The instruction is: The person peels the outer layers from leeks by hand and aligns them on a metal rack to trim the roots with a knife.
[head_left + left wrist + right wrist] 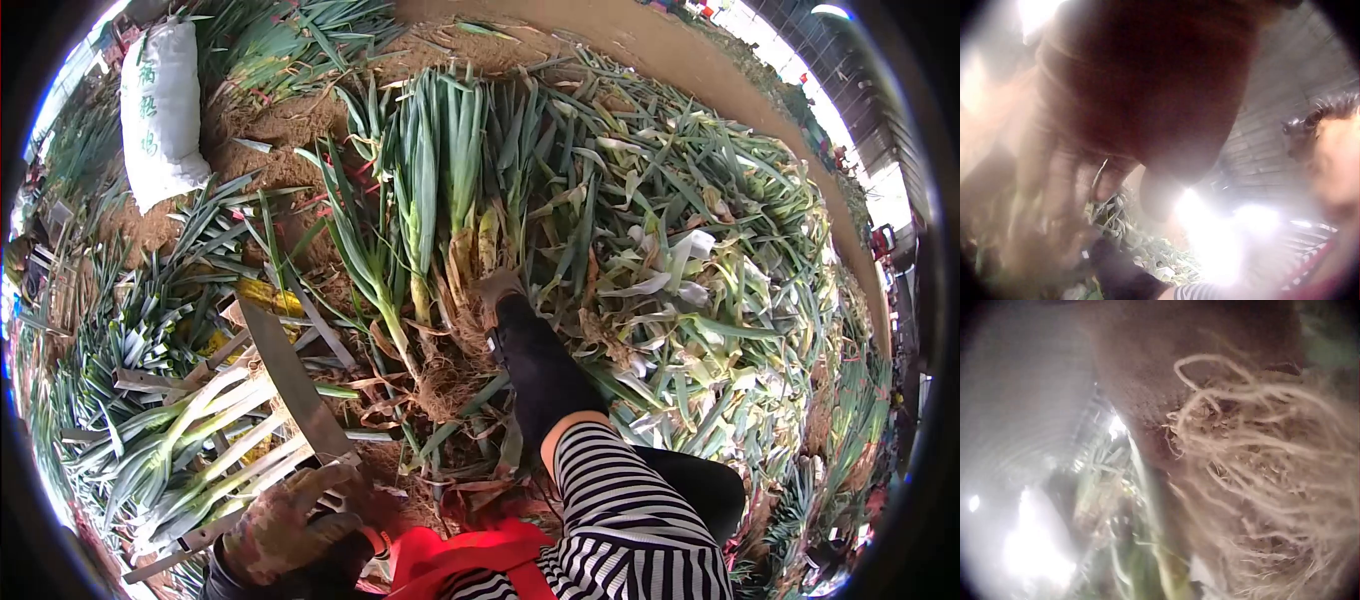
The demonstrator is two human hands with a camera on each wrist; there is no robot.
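In the head view my right hand [497, 287] reaches forward to a row of large, unpeeled green onions [465, 160] lying with their leaves pointing away. Its fingers grip the lower stem of one, and brown stringy roots [1272, 437] fill the right wrist view beside the hand. My left hand [295, 525], in a stained glove, is low on the left by the near end of a flat metal bar [295, 370]. In the left wrist view its fingers [1060, 181] hang down loosely with nothing between them. Pale-stemmed green onions [215, 430] lie just beyond it on a frame.
A broad heap of stripped leaves [690, 270] covers the right side. At the upper left stands a full white sack [162, 112]. More green onions [95, 350] lie around the frame at left. Bare soil [610, 40] runs along the back.
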